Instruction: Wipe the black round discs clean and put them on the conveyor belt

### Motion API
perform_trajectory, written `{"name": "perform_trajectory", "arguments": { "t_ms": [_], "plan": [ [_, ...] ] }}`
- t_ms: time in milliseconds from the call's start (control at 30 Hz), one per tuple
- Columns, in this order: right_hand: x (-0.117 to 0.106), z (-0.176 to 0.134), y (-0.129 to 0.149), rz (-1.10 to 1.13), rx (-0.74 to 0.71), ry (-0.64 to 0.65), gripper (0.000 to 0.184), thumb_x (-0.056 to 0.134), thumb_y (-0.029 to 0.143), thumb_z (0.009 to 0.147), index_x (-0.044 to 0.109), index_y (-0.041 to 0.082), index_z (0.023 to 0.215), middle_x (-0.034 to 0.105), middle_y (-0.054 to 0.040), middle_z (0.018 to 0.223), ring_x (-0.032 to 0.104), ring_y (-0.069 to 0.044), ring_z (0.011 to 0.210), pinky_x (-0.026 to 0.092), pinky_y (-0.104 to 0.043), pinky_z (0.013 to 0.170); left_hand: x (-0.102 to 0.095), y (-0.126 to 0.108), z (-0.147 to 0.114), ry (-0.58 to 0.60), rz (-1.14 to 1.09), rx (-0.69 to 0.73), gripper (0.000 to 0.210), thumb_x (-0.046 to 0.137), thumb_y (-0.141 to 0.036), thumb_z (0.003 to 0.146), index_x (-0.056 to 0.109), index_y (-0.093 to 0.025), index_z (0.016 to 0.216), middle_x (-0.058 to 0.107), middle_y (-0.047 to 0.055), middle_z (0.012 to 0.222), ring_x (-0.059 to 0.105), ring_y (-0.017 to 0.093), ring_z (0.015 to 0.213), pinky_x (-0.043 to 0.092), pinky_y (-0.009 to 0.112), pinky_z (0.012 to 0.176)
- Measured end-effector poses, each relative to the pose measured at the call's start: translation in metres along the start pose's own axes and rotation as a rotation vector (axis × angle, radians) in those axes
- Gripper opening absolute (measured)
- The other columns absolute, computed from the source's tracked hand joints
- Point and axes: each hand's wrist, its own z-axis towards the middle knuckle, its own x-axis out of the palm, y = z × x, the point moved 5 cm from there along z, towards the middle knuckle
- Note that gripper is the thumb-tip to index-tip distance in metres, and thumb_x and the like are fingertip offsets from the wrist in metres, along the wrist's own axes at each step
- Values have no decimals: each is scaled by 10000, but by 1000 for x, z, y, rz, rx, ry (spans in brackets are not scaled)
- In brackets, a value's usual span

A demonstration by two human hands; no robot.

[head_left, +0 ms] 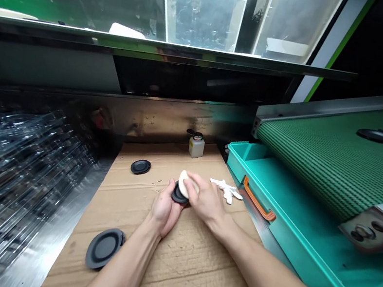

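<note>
My left hand (165,210) is closed around the edge of a small black round lid-like part (178,195), holding it above the cardboard sheet (189,262). In my right hand (206,198) is a white round pad (183,183), pressed against the part's upper face and covering much of it. Beyond my left hand lies another black round part (140,167), flat on the cardboard. A larger dark grey round part (105,248) with a small tab rests left of my left forearm. To the right of my right hand sits a crumpled white glove or cloth (226,191).
A small translucent bottle (196,145) stands at the cardboard's far end. On the right, a teal bin (294,236) with an orange handle (258,201) sits under a green conveyor belt (331,148) carrying black round parts (376,135). Stacked clear plastic wrappers (5,170) lie left.
</note>
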Motion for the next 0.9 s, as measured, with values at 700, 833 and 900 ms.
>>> {"name": "perform_trajectory", "arguments": {
  "t_ms": [700, 833, 900],
  "plan": [
    [11, -7, 7, -213, 49, 45, 426, 301, 516, 990, 462, 417, 1372, 713, -38, 858, 672, -249, 751, 485, -341, 700, -4, -1, 0, -49, -48, -58, 370, 372, -282, 970, 640, -56, 1085, 651, 188, 1176, 611, 252, 1121, 488, 397, 1010],
    [9, -12, 6, -214, 142, 4, 439, 288, 503, 996, 510, 365, 1349, 715, -63, 899, 672, -251, 805, 485, -336, 728, -3, -1, -1, -54, -39, -33, 345, 385, -254, 964, 624, -58, 1118, 652, 187, 1175, 612, 252, 1122, 487, 407, 1012],
    [11, -11, 9, -193, 84, 38, 447, 314, 498, 991, 474, 349, 1382, 716, -59, 876, 672, -232, 773, 482, -318, 728, -3, 1, -1, -57, -43, -66, 355, 383, -265, 964, 615, -62, 1141, 648, 189, 1179, 614, 252, 1119, 486, 407, 1014]
  ]
}}
